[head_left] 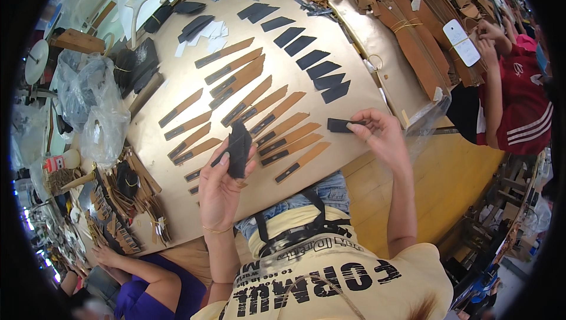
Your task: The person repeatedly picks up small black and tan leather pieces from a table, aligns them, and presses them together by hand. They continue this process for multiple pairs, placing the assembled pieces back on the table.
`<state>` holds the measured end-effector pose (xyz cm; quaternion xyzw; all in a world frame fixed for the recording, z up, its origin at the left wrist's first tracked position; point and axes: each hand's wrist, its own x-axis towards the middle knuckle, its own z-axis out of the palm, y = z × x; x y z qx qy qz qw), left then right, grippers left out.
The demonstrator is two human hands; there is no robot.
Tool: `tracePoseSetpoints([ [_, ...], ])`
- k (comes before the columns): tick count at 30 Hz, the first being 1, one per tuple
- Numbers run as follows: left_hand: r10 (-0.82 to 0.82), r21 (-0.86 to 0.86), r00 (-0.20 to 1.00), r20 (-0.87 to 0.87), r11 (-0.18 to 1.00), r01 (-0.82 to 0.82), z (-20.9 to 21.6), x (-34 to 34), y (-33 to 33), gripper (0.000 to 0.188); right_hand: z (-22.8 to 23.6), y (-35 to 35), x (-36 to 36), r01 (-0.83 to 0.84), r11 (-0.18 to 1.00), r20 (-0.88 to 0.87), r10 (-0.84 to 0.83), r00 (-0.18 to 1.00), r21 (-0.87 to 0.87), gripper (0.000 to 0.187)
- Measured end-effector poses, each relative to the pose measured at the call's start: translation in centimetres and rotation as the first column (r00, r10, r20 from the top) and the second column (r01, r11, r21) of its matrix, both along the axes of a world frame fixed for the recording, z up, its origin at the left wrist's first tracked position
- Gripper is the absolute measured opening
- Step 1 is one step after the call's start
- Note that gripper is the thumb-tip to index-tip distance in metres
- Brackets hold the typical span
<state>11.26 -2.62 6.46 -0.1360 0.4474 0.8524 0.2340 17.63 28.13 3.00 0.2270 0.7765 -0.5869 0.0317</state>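
I see both bare hands above the pale work table [348,149], elbows bent, forearms rising from the lower edge of my view. The left hand [217,193], just off centre toward 8 o'clock, is closed around dark, slanted pieces [239,149], with the thumb pressed on their near side; I cannot tell how many are in that grip. The right hand [380,137], toward 3 o'clock, pinches a single dark strip [338,125] between thumb and fingers at one end, the other end pointing to 9 o'clock.

Between the hands and out toward 10 o'clock, I have rows of brown strips [250,72] on the table, with narrow dark patches on their lower-left ends. A slanting line of loose dark pieces [312,58] runs from 12 o'clock to 1 o'clock. White paper pieces [217,36] lie at 11 o'clock beside more dark pieces.

At 2 o'clock I make out bundled brown straps [407,31] with a white tag [461,43] on them, and a co-worker in red [525,108] reaching to them. Clear plastic bags [97,108] fill 10 o'clock, tied brown bundles [132,181] sit at 8 o'clock, and a purple-clad co-worker [186,281] leans in at 7 o'clock.
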Motion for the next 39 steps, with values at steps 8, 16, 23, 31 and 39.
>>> tracePoseSetpoints([
  [8, -0.055, -0.009, 0.998, 0.006, 0.998, 0.055, 0.0, 0.3, 2.3, 0.046, 1.2, 1.7, -2.3, -0.149, 0.958, -0.082, 0.174, 0.981, 0.246, 0.008],
  [16, -0.385, -0.061, 0.922, -0.037, 0.922, 0.383, 0.1, 1.3, 6.4, 0.045, 4.1, -0.5, -1.5, -0.347, 0.938, -0.312, 0.333, 0.890, 0.010, 0.014],
  [23, -0.286, -0.172, 0.950, -0.127, 0.949, 0.263, -1.0, 1.5, 6.7, 0.035, 3.1, -5.1, -1.7, -0.009, 0.835, -0.367, 0.252, 0.895, 0.551, 0.030],
  [31, 0.020, -0.159, 0.906, -0.423, 0.983, -0.096, -0.3, 1.8, 7.0, 0.027, 3.6, -7.9, -2.5, 0.014, 0.725, -0.595, 0.554, 0.582, 0.689, 0.019],
  [39, 0.027, -0.138, 0.880, -0.473, 0.985, -0.104, 0.4, 1.8, 5.3, 0.027, 0.8, -6.3, -2.4, -0.072, 0.915, -0.536, 0.295, 0.791, 0.398, 0.017],
])
